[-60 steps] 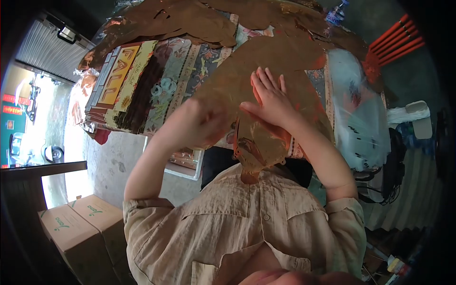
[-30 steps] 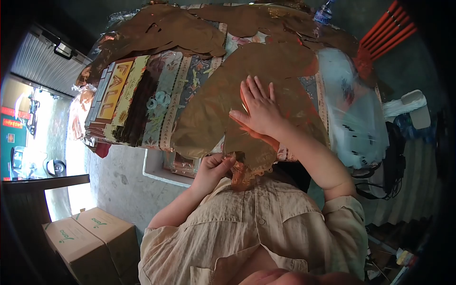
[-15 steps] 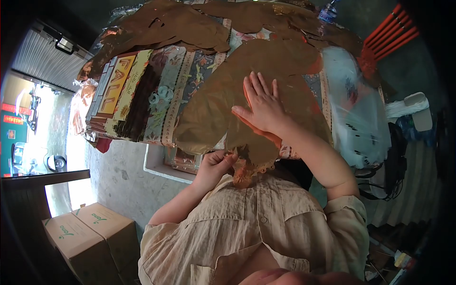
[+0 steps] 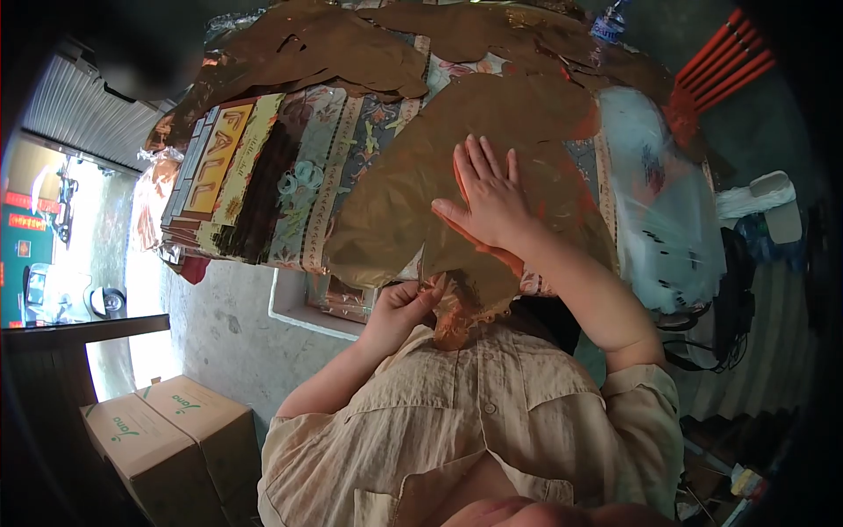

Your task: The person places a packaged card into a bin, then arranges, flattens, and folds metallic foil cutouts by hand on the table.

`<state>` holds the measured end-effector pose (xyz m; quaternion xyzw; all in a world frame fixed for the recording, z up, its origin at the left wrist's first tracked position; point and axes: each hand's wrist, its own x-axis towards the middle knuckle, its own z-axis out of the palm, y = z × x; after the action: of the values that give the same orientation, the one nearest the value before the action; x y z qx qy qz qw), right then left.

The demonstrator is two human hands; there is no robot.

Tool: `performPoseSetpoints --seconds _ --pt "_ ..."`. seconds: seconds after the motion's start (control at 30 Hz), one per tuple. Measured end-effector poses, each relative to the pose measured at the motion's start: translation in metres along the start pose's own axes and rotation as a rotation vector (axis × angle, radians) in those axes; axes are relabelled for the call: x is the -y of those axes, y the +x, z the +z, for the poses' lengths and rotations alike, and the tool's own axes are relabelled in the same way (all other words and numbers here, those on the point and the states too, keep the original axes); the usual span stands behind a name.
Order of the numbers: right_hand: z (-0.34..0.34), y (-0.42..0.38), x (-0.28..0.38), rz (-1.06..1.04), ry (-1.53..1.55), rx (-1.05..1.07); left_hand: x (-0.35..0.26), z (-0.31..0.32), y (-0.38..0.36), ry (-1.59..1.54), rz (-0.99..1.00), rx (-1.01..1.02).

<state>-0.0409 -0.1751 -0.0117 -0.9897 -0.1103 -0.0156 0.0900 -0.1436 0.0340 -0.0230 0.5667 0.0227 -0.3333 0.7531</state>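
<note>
Brown sheet (image 4: 527, 123) across a patterned cloth (image 4: 303, 180).
The person's right hand (image 4: 492, 204) lies open on it, palm down, fingers slightly spread; the left hand (image 4: 404, 307) pinches its near edge, thumb against curled fingers, by the beige shirt (image 4: 421, 430).

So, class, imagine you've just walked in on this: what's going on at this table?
A person is handling a large brown, glossy foil-like sheet laid over a patterned floral cloth. Their right hand lies flat on it with fingers spread, while their left hand pinches its crumpled near end at the table's edge. A stack of printed "FALL" pieces lies to the left, and translucent plastic sheeting to the right.
</note>
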Motion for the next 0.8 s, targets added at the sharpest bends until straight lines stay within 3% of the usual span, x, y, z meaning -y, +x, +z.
performPoseSetpoints --seconds 0.13,0.2,0.23,0.3,0.33,0.4,0.47,0.6,0.63,0.7,0.8 --pt "-0.001 -0.001 0.001 0.014 0.002 -0.017 -0.043 -0.01 -0.011 0.284 -0.087 0.099" --pt "-0.001 -0.001 0.001 -0.001 0.018 -0.006 -0.08 -0.014 -0.018 0.89 -0.078 0.285" --pt "0.001 -0.002 0.002 0.0 0.038 -0.015 -0.095 -0.009 -0.018 0.893 -0.076 0.293" --pt "0.0 -0.001 0.002 0.002 0.034 -0.013 -0.122 0.0 -0.01 1.012 0.244 0.332" --pt "0.001 -0.001 0.001 -0.002 0.033 -0.008 -0.133 0.005 0.0 1.016 0.251 0.337" --pt "0.003 -0.002 0.0 -0.003 0.049 -0.046 -0.154 0.018 0.031 1.153 0.451 0.314" --pt "0.001 -0.003 0.0 -0.023 0.055 -0.039 -0.17 0.025 0.085 1.253 0.276 0.277" --pt "-0.003 -0.001 0.003 -0.005 0.086 -0.032 -0.146 0.026 0.204 1.416 0.812 0.271" --pt "0.0 -0.001 0.004 -0.007 0.067 -0.088 -0.142 0.024 0.227 1.414 0.82 0.276" --pt "0.001 -0.002 0.003 -0.006 0.074 -0.078 -0.138 0.027 0.259 1.419 1.031 0.292" --pt "0.005 -0.003 0.001 -0.012 0.065 -0.089 -0.132 0.033 0.28 1.373 1.037 0.259"
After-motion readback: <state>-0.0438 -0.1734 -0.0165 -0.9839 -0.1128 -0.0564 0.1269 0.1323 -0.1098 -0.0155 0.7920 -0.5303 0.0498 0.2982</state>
